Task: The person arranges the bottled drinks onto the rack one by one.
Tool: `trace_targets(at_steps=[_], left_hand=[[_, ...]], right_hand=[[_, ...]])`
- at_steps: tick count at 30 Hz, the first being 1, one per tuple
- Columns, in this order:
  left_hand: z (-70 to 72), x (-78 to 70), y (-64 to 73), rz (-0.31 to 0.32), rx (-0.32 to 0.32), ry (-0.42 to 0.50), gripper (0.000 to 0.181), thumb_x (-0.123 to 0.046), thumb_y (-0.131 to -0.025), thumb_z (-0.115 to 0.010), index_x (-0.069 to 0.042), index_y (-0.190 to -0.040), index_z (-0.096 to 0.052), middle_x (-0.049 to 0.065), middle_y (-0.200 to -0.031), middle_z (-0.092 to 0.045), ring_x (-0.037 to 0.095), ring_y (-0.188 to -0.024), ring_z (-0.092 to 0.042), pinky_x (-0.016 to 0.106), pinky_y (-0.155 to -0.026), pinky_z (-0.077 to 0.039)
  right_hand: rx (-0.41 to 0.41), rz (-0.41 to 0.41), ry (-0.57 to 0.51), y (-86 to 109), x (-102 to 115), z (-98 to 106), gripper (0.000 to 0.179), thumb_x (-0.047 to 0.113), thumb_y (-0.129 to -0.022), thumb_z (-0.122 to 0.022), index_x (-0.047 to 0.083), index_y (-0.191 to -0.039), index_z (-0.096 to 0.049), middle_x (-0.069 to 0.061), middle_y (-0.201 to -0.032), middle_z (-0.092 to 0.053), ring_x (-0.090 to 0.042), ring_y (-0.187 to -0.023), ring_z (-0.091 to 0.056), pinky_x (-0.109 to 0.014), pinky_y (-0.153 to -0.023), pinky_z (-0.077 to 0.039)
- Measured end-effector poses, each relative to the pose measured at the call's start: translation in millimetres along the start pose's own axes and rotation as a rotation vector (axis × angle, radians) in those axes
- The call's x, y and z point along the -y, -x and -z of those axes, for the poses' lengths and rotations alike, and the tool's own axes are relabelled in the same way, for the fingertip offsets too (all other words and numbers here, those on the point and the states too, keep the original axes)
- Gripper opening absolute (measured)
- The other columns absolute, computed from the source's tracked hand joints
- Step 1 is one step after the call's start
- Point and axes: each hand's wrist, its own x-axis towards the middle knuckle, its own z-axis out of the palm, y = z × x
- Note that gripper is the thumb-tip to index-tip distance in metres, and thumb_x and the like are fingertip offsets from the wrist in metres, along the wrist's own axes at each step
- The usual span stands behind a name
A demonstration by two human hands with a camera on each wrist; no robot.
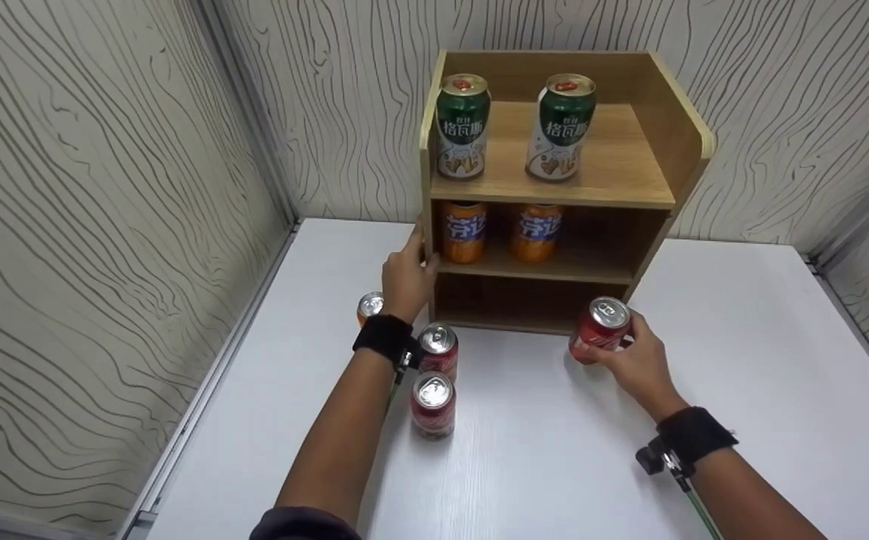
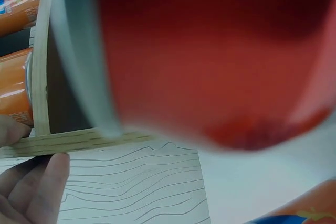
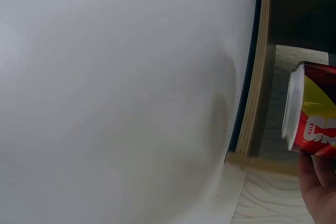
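Note:
My right hand (image 1: 644, 367) grips a red soda can (image 1: 598, 334) by its side, upright in front of the bottom compartment of a wooden shelf (image 1: 554, 193). In the right wrist view the can (image 3: 317, 111) shows a yellow patch, with fingers around it. My left hand (image 1: 408, 279) holds the shelf's left side panel (image 2: 79, 140), its thumb on one side and fingers on the other. Near the left wrist stand two more red cans (image 1: 433, 412), one in front of the other. A red can (image 2: 220, 66) fills much of the left wrist view, blurred.
Two green and white cans (image 1: 463, 135) stand on the top shelf. The middle compartment holds two orange cans (image 1: 464, 236). Another orange can (image 1: 369, 306) is partly hidden behind the left wrist, on the white table (image 1: 524, 465). Patterned wall panels (image 1: 104, 187) enclose the table.

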Motion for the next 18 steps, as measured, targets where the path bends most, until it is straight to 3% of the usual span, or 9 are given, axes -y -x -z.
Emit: trace_targets(at_steps=[9,18], left_hand=[[2.2,-1.2,-0.4,0.026,0.015,0.021,0.056,-0.014,-0.09,-0.066,-0.014,-0.143,-0.049,0.011,-0.098,-0.073,0.026,-0.075,-0.069,0.042,-0.063,-0.053],[2.7,-2.8,-0.8,0.024,0.005,0.003,0.054,-0.015,-0.089,-0.068,-0.013,-0.141,-0.051,0.011,-0.095,-0.073,0.026,-0.072,-0.069,0.042,-0.061,-0.053]], right_hand=[[0.069,0.016,-0.044,-14.4,22,-40,0.099,0.035,-0.066,-0.09,-0.001,-0.143,-0.04,-0.02,-0.133,-0.053,-0.036,-0.123,-0.046,-0.053,-0.103,-0.035],[0.126,0.047,-0.039,-36.6,43,-81,0.096,0.038,-0.066,-0.089,0.002,-0.142,-0.041,-0.018,-0.129,-0.056,-0.034,-0.121,-0.05,-0.05,-0.103,-0.037]])
